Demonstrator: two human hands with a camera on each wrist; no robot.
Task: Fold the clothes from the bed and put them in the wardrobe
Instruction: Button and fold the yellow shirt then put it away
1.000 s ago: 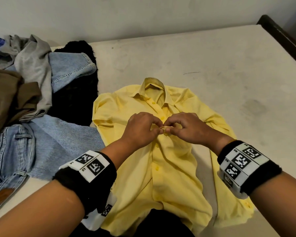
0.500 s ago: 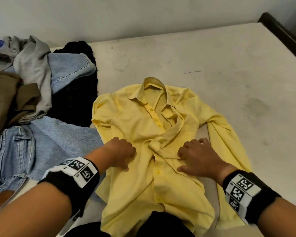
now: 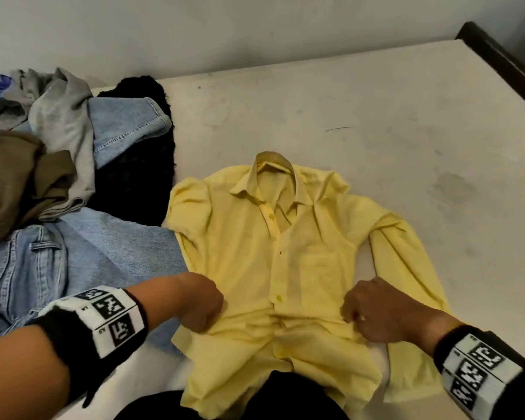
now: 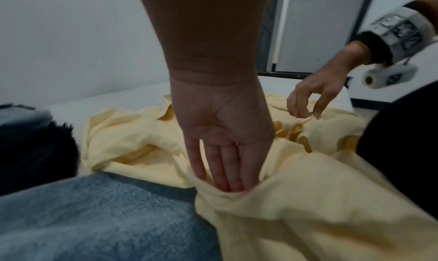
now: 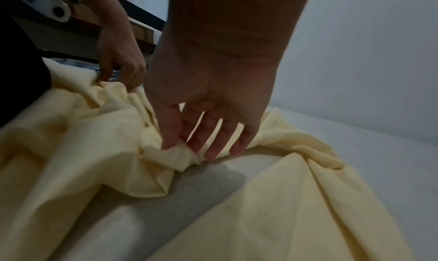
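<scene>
A yellow button shirt (image 3: pixel 249 237) lies front up on the bed, collar pointing away from me, its right sleeve bent down along its side. My left hand (image 3: pixel 200 304) grips the shirt's lower left side; in the left wrist view its fingers (image 4: pixel 227 182) are tucked into a fold of yellow cloth (image 4: pixel 308 199). At the lower right side, my right hand (image 3: pixel 373 310) holds the fabric. The right wrist view shows its thumb and fingers (image 5: pixel 170 139) pinching a bunched fold (image 5: pixel 94 143). The hem hangs over the bed's near edge.
A heap of clothes lies left of the shirt: light blue jeans (image 3: pixel 43 268), a grey garment (image 3: pixel 61 116), a brown one (image 3: pixel 12 177) and a black fuzzy one (image 3: pixel 140 177). White mattress (image 3: pixel 376 101) stretches right to a dark bed frame (image 3: pixel 503 62). A wall stands behind.
Both hands left the button placket at the chest and moved toward me and apart, to the shirt's lower sides. The rumpled front now lies flatter with the placket closed.
</scene>
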